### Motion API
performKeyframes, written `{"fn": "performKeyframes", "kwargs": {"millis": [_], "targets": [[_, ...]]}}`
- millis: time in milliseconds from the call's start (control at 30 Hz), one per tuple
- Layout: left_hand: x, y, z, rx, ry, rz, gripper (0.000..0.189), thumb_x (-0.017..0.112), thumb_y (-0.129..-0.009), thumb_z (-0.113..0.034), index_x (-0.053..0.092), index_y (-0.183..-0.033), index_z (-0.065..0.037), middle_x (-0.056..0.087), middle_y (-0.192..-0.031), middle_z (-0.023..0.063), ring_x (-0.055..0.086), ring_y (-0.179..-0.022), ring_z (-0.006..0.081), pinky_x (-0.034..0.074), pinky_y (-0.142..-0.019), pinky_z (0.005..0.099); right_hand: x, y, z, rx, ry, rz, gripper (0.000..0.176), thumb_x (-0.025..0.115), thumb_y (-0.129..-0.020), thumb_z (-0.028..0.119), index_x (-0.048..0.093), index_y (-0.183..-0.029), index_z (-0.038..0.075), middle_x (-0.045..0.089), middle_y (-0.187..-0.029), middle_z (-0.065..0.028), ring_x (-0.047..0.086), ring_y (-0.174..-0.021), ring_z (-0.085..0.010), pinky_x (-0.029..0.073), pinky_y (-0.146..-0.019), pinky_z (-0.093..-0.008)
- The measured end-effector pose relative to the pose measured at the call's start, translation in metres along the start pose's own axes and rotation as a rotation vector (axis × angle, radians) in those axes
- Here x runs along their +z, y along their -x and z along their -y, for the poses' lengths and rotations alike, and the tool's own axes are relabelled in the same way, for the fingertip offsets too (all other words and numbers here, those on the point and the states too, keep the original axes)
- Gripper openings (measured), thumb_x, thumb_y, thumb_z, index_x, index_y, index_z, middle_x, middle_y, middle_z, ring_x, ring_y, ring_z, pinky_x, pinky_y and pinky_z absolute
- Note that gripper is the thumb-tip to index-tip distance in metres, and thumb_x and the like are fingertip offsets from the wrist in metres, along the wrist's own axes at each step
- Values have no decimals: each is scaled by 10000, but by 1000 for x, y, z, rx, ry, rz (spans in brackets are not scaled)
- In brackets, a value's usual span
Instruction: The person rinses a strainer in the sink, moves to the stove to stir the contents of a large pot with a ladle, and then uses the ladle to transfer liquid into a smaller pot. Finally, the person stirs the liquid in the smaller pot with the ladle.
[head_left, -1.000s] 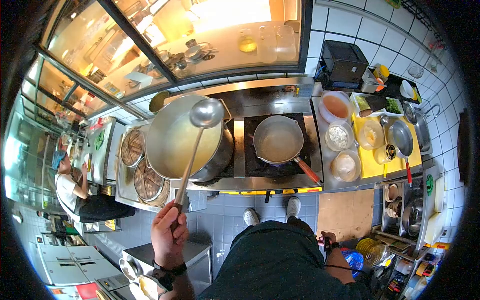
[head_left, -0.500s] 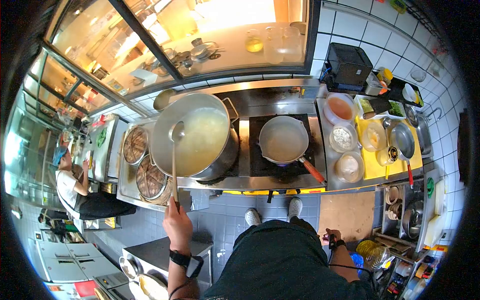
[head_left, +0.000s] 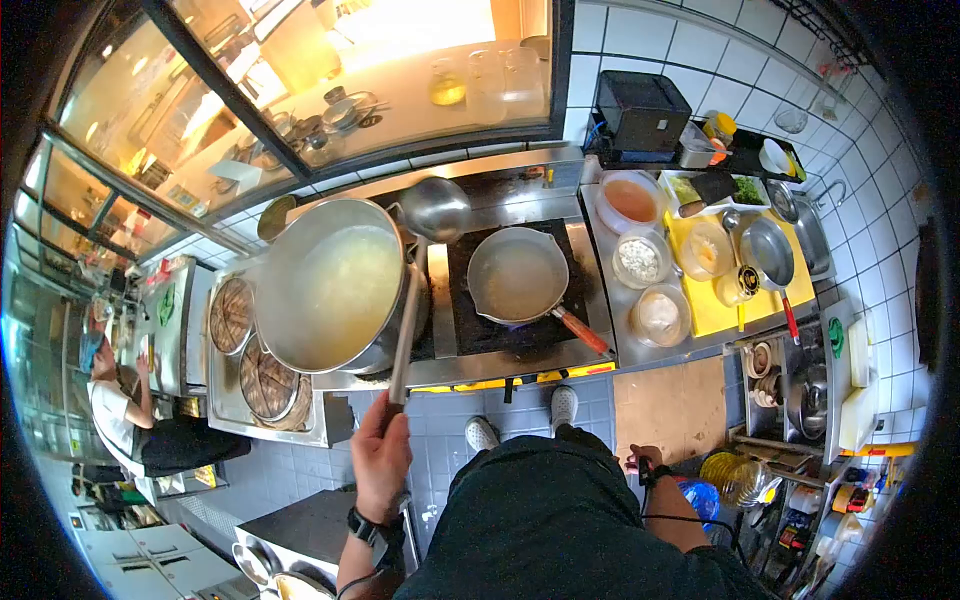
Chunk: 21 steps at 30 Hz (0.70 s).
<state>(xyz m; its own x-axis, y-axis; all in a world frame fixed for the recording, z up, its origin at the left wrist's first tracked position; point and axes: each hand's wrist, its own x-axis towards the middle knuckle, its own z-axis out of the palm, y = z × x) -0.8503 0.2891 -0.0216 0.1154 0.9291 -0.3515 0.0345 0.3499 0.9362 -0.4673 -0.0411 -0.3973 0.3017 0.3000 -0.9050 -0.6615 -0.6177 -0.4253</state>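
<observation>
My left hand (head_left: 382, 458) is closed round the handle of a long metal ladle (head_left: 437, 210). The ladle's bowl is raised beside the big pot's right rim, over the back of the stove. Cloudy pale liquid fills the big pot (head_left: 385, 345). To its right, a small saucepan (head_left: 518, 275) with a red-brown handle stands on a burner and holds thin cloudy liquid. Low on the right, my right hand (head_left: 643, 461) hangs near my body with its fingers curled; a small dark thing shows at them, too small to make out.
Bamboo steamers (head_left: 268, 385) sit left of the pot. Bowls of ingredients (head_left: 642, 258), a yellow board (head_left: 712, 300) and a small pan (head_left: 768, 252) lie on the right counter. A person (head_left: 118, 400) works at the far left. Shelves (head_left: 790, 385) stand at the lower right.
The ladle has come out of the big pot and swung right, over its rim. My left hand has moved slightly right. The whole view has shifted, so the stove appears further left.
</observation>
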Motion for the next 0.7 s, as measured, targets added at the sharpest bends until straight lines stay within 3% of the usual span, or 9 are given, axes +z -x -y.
{"fn": "performKeyframes", "kwargs": {"millis": [100,133,267,333,400,500,600,667,700], "targets": [[13,-25,39,351,-424,63,386,549,-889,-51,460,-1252,43,589,-850,30,529,-707,95,434,-591,231,-1,-8,-9,68,-25,-103,310,715,-784,253,588,-814,-28,592,-679,-149,597,-544,-301,544,-523,-456],[25,-24,29,438,-614,71,384,561,-858,-30,472,-1222,56,616,-847,114,595,-752,208,476,-651,322,-4,-13,-15,69,-33,-106,310,715,-784,253,588,-814,-28,592,-679,-149,597,-544,-301,544,-523,-456],[37,-40,51,538,-959,90,380,566,-808,-24,500,-1176,48,606,-866,220,600,-785,384,490,-671,416,-30,-25,-41,90,-90,-29,278,706,-790,258,599,-836,5,606,-697,-152,608,-578,-312,547,-552,-466],[42,-44,57,539,-1031,94,375,568,-812,-33,504,-1173,47,609,-855,211,600,-773,380,488,-662,418,-32,-24,-48,125,-185,49,263,703,-793,250,598,-840,14,610,-703,-152,613,-589,-317,550,-555,-469],[44,-47,63,537,-1102,97,370,570,-816,-41,507,-1171,45,611,-845,203,599,-761,376,485,-653,420,-24,-18,-52,119,56,-178,245,685,-813,230,584,-836,9,606,-697,-141,620,-608,-332,551,-549,-483],[46,-53,71,524,-958,92,349,563,-835,-78,515,-1156,49,594,-791,203,601,-731,351,479,-644,432,-23,-14,-55,164,-19,-132,243,669,-828,223,578,-850,-1,610,-715,-143,628,-631,-346,555,-560,-497],[46,-57,60,353,-661,152,259,551,-858,-106,553,-1080,28,566,-702,134,560,-570,224,453,-497,363,-22,-8,-54,169,-46,-169,222,673,-821,195,587,-874,-3,611,-722,-149,612,-613,-315,537,-507,-466],[46,-54,42,-348,-5,240,192,538,-876,-114,553,-1032,-4,520,-671,51,434,-457,95,346,-380,256,-31,-20,-65,146,-143,-82,193,649,-834,188,596,-876,7,612,-723,-155,594,-599,-301,512,-486,-453],[46,-51,39,-349,-4,240,192,538,-876,-114,553,-1032,-4,520,-671,51,434,-457,95,346,-380,256,-41,-30,-74,123,-238,5,168,625,-848,180,605,-878,16,612,-723,-161,577,-585,-286,487,-465,-439]]}}
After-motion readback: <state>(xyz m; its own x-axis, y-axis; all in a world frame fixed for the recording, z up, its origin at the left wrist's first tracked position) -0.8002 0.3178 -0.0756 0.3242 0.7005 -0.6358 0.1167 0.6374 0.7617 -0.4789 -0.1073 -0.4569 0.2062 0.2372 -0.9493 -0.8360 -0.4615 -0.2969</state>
